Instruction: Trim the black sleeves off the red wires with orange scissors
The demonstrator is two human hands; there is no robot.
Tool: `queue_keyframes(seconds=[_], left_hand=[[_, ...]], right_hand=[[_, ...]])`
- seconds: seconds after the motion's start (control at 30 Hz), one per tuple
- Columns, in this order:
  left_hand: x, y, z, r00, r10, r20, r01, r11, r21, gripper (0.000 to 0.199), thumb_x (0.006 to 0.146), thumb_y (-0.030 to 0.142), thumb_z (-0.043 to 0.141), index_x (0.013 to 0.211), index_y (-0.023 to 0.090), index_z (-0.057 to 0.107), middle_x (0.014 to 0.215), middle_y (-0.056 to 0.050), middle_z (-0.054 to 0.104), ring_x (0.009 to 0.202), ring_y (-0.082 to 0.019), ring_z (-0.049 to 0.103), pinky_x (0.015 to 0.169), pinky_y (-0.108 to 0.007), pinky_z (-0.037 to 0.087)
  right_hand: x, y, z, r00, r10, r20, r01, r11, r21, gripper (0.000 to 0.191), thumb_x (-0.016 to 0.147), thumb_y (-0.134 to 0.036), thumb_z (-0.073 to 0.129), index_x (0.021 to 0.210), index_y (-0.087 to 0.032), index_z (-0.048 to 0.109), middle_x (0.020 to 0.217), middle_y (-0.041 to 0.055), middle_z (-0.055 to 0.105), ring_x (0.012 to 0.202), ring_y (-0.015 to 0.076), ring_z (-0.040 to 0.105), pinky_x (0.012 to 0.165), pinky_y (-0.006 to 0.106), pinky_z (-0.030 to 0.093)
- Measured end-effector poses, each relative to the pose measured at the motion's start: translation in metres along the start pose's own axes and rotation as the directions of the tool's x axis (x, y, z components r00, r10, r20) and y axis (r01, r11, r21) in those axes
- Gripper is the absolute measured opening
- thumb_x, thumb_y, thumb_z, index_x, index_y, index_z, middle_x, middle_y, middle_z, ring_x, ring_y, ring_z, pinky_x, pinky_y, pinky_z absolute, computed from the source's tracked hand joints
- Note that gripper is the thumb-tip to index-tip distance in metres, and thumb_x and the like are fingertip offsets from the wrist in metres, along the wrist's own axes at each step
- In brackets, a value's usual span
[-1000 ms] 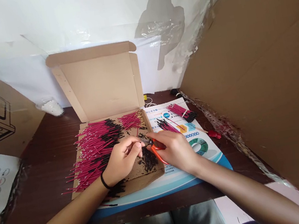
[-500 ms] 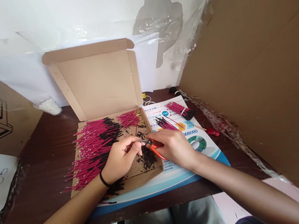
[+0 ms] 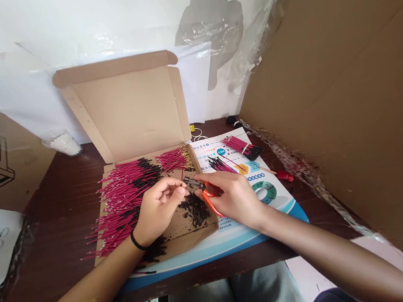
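Bench notes, head view. Left hand (image 3: 159,210), wearing a black wristband (image 3: 138,242), hovers over the near part of an open cardboard mailer box (image 3: 128,114). Its fingers (image 3: 175,187) curl inward, thumb and forefinger drawn close at the tip of the snips; whether they pinch a thin wire there is too small to tell. Right hand (image 3: 233,199) is clenched around orange-handled snips (image 3: 209,204), with the dark blades pointing far and left, just beside the left fingertips.

Red wires with black sleeved ends (image 3: 128,192) lie fanned across the left of the box. A smaller bunch of gold-tipped red wires (image 3: 174,159) sits at its far edge. Black trimmings (image 3: 194,210) form a loose heap on the cardboard directly below the hands, with more scraps (image 3: 154,250) at the near edge.

Right of the box, a printed blue-and-white sheet (image 3: 262,177) carries a rubber-banded wire bundle (image 3: 242,147) and a small loose bunch (image 3: 221,165). A red-tipped wooden stick (image 3: 283,175) lies at the sheet's right edge. All of this sits on a dark wooden desk (image 3: 60,217).

Work in hand appears to be close trimming at a wire end; the next move calls for seating that end squarely between the blades.
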State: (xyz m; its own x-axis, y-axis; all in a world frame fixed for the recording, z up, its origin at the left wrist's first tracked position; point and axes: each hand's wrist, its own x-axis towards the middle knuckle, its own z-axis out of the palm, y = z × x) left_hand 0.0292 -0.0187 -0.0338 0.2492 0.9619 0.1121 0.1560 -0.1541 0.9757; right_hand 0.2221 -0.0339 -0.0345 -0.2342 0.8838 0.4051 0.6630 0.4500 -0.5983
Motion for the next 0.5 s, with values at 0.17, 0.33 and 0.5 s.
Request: queue_keyframes(seconds=[0.17, 0.33, 0.5], left_hand=[[0.0012, -0.001, 0.001, 0.999, 0.034, -0.035, -0.032, 0.999, 0.042, 0.014, 0.076, 0.03, 0.065, 0.079, 0.017, 0.063, 0.076, -0.003, 0.067, 0.071, -0.013, 0.063, 0.066, -0.025, 0.052], [0.0002, -0.0012, 0.0014, 0.999, 0.033, -0.024, -0.03, 0.996, 0.088, 0.014, 0.075, 0.03, 0.065, 0.079, 0.016, 0.065, 0.075, -0.003, 0.068, 0.069, -0.014, 0.063, 0.064, -0.024, 0.053], [0.0, -0.0017, 0.0012, 0.998, 0.056, -0.014, -0.054, 0.994, 0.093, 0.012, 0.076, 0.027, 0.065, 0.081, 0.016, 0.067, 0.077, -0.003, 0.069, 0.07, -0.013, 0.064, 0.065, -0.023, 0.053]], right_hand=[[0.0008, -0.0009, -0.0001, 0.999, 0.011, 0.033, -0.01, 0.999, -0.032, 0.028, 0.08, -0.026, 0.063, 0.107, -0.02, 0.069, 0.083, 0.0042, 0.073, 0.072, 0.0168, 0.066, 0.068, 0.028, 0.052], [0.001, -0.0024, -0.0007, 0.997, -0.053, 0.051, 0.055, 0.997, -0.054, 0.024, 0.082, -0.024, 0.061, 0.103, -0.018, 0.069, 0.083, 0.0054, 0.073, 0.072, 0.0166, 0.066, 0.066, 0.026, 0.05], [0.0007, -0.0035, -0.0016, 0.991, -0.118, 0.057, 0.123, 0.988, -0.098, 0.023, 0.084, -0.023, 0.057, 0.103, -0.016, 0.069, 0.082, 0.006, 0.072, 0.074, 0.0169, 0.066, 0.066, 0.025, 0.049]])
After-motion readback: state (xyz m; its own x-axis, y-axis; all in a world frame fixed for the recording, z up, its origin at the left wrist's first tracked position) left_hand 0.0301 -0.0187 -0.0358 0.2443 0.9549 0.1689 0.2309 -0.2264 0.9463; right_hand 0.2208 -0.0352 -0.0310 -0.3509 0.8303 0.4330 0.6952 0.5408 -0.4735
